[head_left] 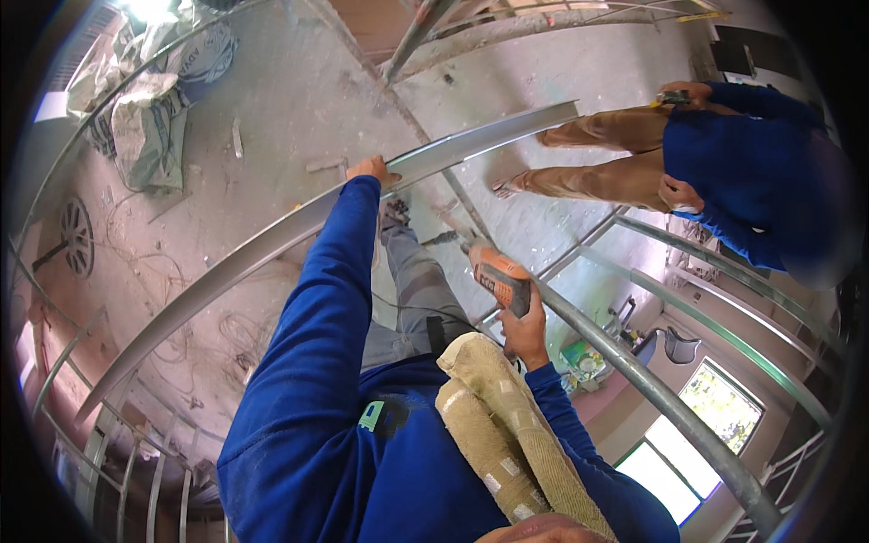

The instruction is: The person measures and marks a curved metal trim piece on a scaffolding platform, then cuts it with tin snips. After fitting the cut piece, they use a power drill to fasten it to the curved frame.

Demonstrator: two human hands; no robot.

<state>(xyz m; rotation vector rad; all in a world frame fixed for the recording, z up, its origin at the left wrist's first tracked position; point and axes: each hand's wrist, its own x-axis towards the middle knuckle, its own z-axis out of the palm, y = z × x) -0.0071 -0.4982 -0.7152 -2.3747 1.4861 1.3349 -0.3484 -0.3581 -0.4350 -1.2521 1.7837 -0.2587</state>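
Note:
My left hand [371, 170] is closed around the edge of a long grey metal channel [299, 217], which runs from the lower left to the upper right in front of me. In my right hand [525, 333] is an orange and black power drill [498, 278], held by its grip. The drill's front end points up and to the left, apart from the channel, beside a scaffold tube [652, 380]. Part of my right palm is hidden behind the grip. Beige rolled cloth [502, 425] lies against my chest.
A co-worker [733, 172] in a blue top and brown trousers stands at the right, near the channel's far end, holding a small dark and yellow object [672, 98]. Scaffold rails [724, 294] cross the right side. Sacks [149, 127], a black wheel [77, 237] and loose cable lie at the left.

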